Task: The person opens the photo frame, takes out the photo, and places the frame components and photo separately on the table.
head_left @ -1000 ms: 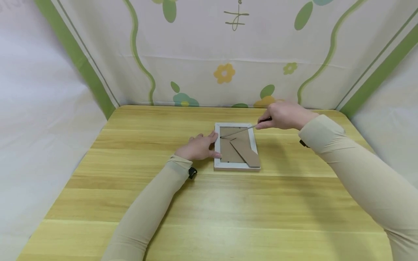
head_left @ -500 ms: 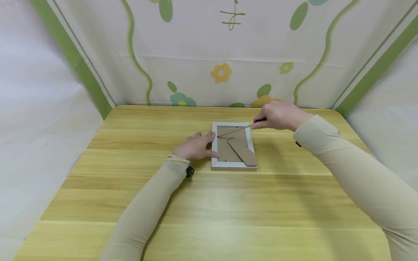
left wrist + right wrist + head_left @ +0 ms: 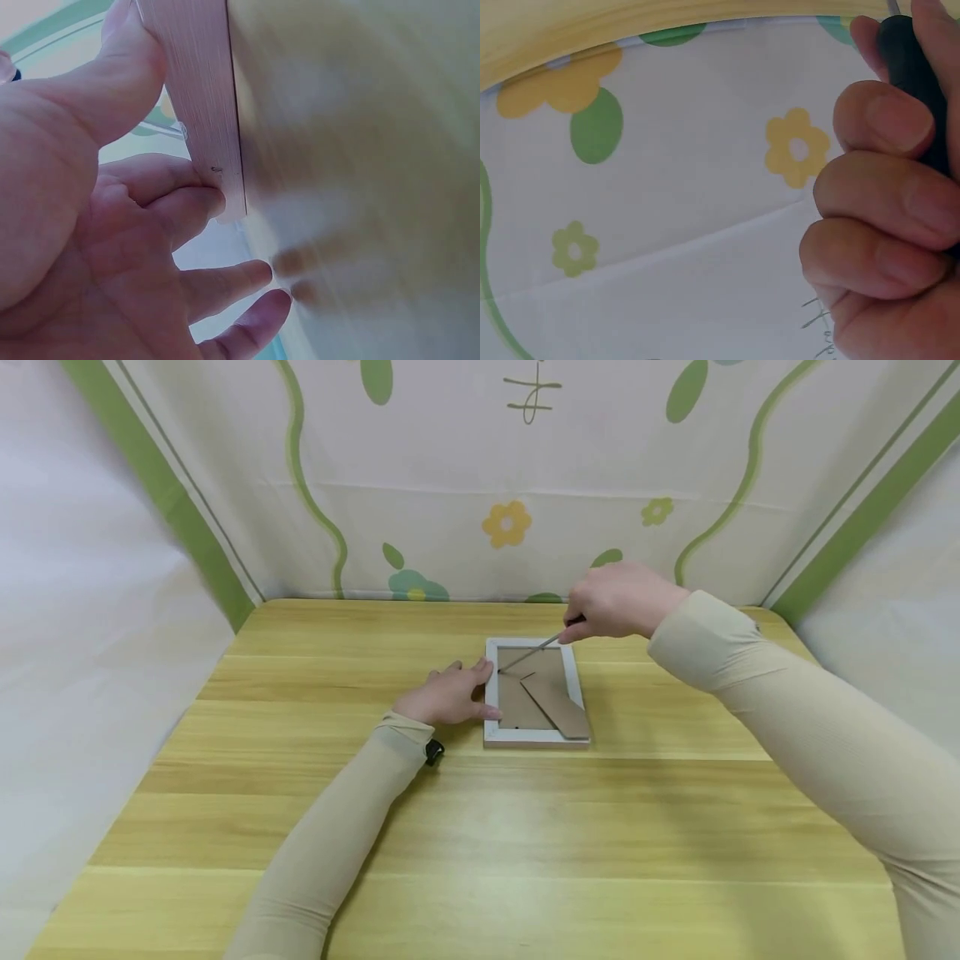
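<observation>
A white-edged picture frame point(image 3: 537, 737) lies back side up on the wooden table, showing its brown backing board point(image 3: 513, 703) and a brown easel stand point(image 3: 558, 710). My left hand point(image 3: 444, 695) rests at the frame's left edge, thumb on the rim and fingers spread; in the left wrist view two fingertips point(image 3: 206, 199) touch the frame's side point(image 3: 202, 97). My right hand point(image 3: 618, 600) is above the upper right corner, gripping a screwdriver's dark handle point(image 3: 909, 67) with curled fingers. The screwdriver shaft point(image 3: 528, 655) slants down left, its tip at a small black tab on the inner left edge.
The wooden table point(image 3: 480, 835) extends around the frame on all sides. A white cloth point(image 3: 420, 518) printed with flowers and green vines hangs behind its back edge, with white cloth at both sides.
My right hand has risen and shifted slightly left, so the screwdriver stands steeper, its tip still at the same left tab. My left hand stays on the frame. The view has shifted slightly.
</observation>
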Action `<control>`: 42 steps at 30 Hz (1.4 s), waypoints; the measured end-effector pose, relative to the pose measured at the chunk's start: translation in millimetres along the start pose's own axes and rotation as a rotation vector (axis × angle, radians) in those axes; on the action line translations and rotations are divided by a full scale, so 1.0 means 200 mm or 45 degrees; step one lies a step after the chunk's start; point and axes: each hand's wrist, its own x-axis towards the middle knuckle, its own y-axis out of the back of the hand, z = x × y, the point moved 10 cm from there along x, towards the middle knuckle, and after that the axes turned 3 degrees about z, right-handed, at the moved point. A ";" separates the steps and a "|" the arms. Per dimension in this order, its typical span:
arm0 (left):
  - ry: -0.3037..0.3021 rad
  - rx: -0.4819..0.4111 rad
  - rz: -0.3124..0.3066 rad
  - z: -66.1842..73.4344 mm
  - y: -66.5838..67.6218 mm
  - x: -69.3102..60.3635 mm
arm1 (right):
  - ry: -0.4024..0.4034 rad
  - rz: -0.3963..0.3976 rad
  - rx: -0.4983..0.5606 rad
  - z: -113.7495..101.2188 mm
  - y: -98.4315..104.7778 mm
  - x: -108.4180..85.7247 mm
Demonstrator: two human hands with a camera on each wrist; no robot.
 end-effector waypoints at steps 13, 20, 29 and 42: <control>-0.019 -0.010 -0.010 0.00 0.00 0.01 | -0.064 -0.128 -0.112 -0.11 0.13 0.11; -0.018 -0.014 -0.015 0.00 0.00 0.01 | -0.102 -0.197 -0.147 -0.12 0.14 0.14; -0.004 -0.037 -0.024 -0.01 0.00 0.00 | -0.102 -0.217 -0.214 -0.17 0.17 0.17; 0.002 -0.072 -0.033 -0.01 -0.01 0.00 | -0.041 -0.213 -0.409 -0.34 0.24 0.23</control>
